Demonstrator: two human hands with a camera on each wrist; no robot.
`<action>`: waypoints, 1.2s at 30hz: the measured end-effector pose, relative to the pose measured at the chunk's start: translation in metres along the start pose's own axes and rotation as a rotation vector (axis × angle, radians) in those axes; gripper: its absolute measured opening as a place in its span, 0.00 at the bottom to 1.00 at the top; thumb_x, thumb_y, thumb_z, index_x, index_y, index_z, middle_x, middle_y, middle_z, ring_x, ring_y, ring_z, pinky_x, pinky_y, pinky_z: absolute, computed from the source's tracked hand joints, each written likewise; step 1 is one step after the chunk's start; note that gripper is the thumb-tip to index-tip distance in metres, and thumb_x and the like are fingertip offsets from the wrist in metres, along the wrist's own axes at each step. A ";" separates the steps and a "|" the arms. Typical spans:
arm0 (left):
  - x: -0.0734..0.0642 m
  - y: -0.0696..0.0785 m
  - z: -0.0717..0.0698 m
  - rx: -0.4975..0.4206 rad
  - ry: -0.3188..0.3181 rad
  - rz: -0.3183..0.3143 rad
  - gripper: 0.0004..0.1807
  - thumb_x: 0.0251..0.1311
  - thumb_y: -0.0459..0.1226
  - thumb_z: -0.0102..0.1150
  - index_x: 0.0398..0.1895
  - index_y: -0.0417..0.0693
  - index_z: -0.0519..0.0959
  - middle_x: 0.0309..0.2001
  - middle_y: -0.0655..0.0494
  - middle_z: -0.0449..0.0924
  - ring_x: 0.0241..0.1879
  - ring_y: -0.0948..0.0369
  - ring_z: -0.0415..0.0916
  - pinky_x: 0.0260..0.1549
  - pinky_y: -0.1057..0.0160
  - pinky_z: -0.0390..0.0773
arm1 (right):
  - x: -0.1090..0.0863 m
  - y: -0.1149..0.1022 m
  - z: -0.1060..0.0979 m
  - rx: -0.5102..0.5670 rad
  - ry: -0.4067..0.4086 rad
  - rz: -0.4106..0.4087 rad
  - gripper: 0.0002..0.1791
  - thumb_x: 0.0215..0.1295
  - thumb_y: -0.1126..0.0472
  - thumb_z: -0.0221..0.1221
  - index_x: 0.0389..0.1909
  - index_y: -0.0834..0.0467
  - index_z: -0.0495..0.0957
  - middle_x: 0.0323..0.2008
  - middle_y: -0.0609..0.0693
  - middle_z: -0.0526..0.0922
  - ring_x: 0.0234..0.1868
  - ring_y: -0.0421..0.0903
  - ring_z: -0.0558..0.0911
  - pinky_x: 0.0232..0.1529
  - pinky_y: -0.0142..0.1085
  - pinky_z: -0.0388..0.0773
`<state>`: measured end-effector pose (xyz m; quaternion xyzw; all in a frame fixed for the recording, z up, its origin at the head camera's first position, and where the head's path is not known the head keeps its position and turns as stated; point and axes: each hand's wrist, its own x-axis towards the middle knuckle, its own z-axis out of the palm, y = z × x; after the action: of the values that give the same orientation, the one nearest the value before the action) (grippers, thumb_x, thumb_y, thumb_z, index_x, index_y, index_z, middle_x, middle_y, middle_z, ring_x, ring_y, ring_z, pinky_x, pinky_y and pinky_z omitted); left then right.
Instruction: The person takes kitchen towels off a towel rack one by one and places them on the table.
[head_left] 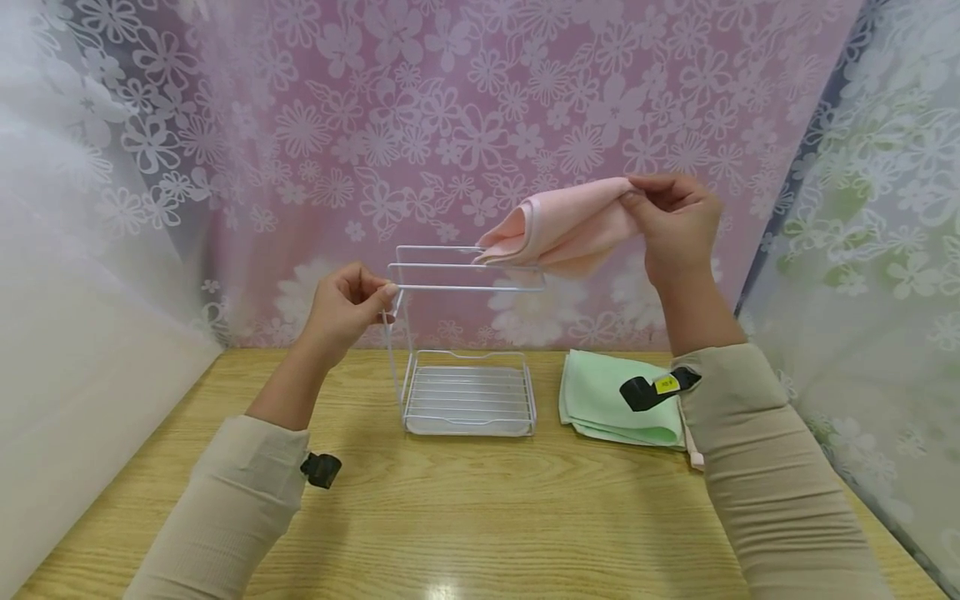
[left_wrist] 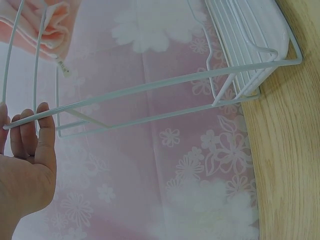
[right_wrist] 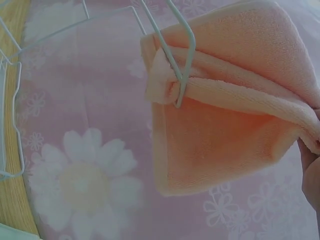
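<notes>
A white wire rack (head_left: 471, 288) stands on the table, its bars reaching rightward above a white drip tray (head_left: 468, 428). At the rack's upper left corner my left hand (head_left: 345, 307) pinches the wire between thumb and fingers; the left wrist view shows this hand (left_wrist: 29, 167) at the bars too. My right hand (head_left: 682, 223) pinches one end of a folded pink towel (head_left: 573, 221), raised to the right of the rack. The towel's other end is at the top bars. In the right wrist view, the bar ends cross in front of the towel (right_wrist: 235, 75).
A folded green towel (head_left: 611, 396) lies on the wooden table (head_left: 480, 517), right of the rack. Something pale pink (head_left: 696, 460) pokes out beside it, mostly hidden by my right sleeve. A pink flowered curtain (head_left: 450, 108) hangs behind, with pale curtains at both sides.
</notes>
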<state>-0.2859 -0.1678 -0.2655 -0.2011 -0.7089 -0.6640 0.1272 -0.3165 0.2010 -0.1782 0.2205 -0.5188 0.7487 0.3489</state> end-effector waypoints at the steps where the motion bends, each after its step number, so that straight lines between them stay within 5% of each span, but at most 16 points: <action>1: 0.000 0.000 0.000 0.000 0.000 -0.002 0.08 0.64 0.32 0.61 0.30 0.40 0.73 0.27 0.55 0.77 0.27 0.60 0.78 0.33 0.62 0.85 | 0.001 0.000 -0.001 0.009 0.007 -0.003 0.06 0.49 0.80 0.68 0.29 0.70 0.85 0.28 0.56 0.84 0.33 0.48 0.83 0.38 0.32 0.84; 12: 0.002 0.002 0.002 0.013 -0.005 0.005 0.07 0.65 0.31 0.60 0.30 0.39 0.73 0.28 0.52 0.77 0.27 0.60 0.78 0.33 0.63 0.85 | 0.008 -0.006 -0.011 0.041 0.148 0.029 0.07 0.48 0.81 0.68 0.28 0.71 0.83 0.27 0.57 0.82 0.30 0.48 0.82 0.35 0.31 0.84; 27: 0.002 0.000 0.001 0.011 -0.006 0.001 0.08 0.65 0.32 0.61 0.31 0.38 0.73 0.29 0.50 0.78 0.27 0.60 0.78 0.33 0.62 0.85 | 0.015 -0.021 -0.031 0.267 0.233 0.060 0.10 0.44 0.86 0.66 0.29 0.78 0.79 0.25 0.61 0.78 0.26 0.51 0.81 0.28 0.37 0.85; 36: 0.000 0.001 -0.001 0.025 0.003 -0.003 0.08 0.65 0.32 0.61 0.31 0.38 0.73 0.29 0.51 0.78 0.29 0.55 0.79 0.35 0.57 0.86 | 0.008 -0.016 -0.050 0.168 0.266 0.111 0.09 0.45 0.85 0.67 0.28 0.75 0.80 0.24 0.59 0.77 0.24 0.49 0.79 0.23 0.33 0.83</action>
<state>-0.2859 -0.1690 -0.2647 -0.1975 -0.7173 -0.6555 0.1295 -0.3080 0.2532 -0.1808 0.1190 -0.4150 0.8302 0.3528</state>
